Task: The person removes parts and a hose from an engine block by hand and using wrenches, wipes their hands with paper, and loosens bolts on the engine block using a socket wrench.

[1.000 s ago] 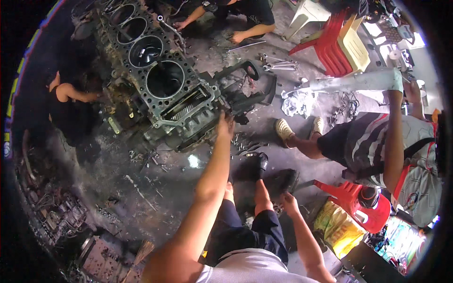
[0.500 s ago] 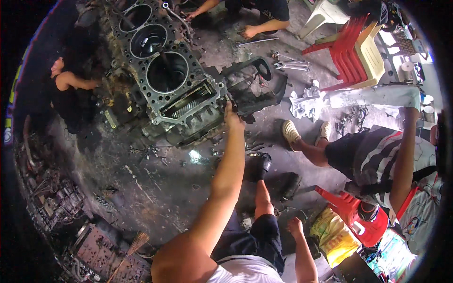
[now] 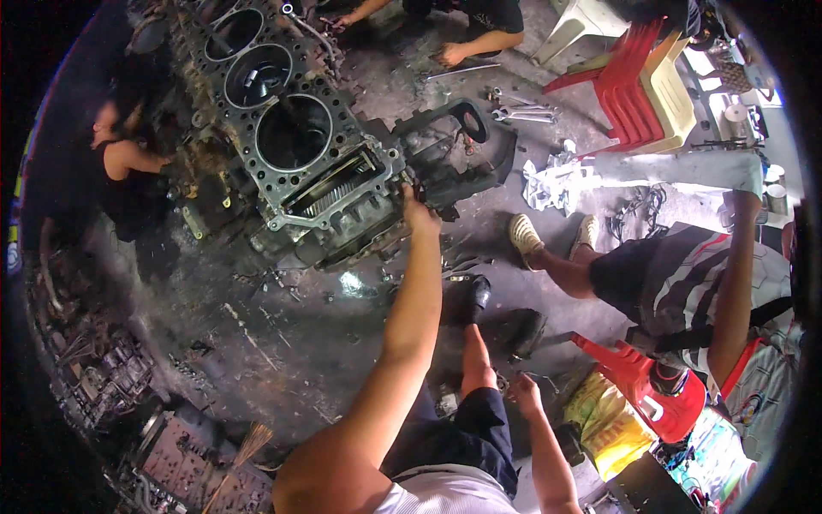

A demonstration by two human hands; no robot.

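Note:
A large engine block (image 3: 330,221) with round open cylinder bores lies at the upper left, its near end showing a toothed gear in a rectangular opening. My left hand (image 3: 419,214) reaches forward with the arm stretched out and rests at the block's near right corner. Its fingers are curled against the dark metal there, and what they grip is hidden. Low beside my knee, my right hand (image 3: 525,396) is closed, with a small thin dark thing showing near the fingers, too small to name.
Co-workers crouch at the left (image 3: 133,158) and far side (image 3: 462,47); another person (image 3: 685,283) sits at the right. Wrenches (image 3: 527,112) lie on the floor near stacked red chairs (image 3: 629,90). A second, rusty engine part (image 3: 201,463) and a broom (image 3: 248,445) are lower left.
My right hand has risen slightly and moved left toward my knee. The view has shifted slightly, so the block sits a little farther left. My left hand stays at the block's corner.

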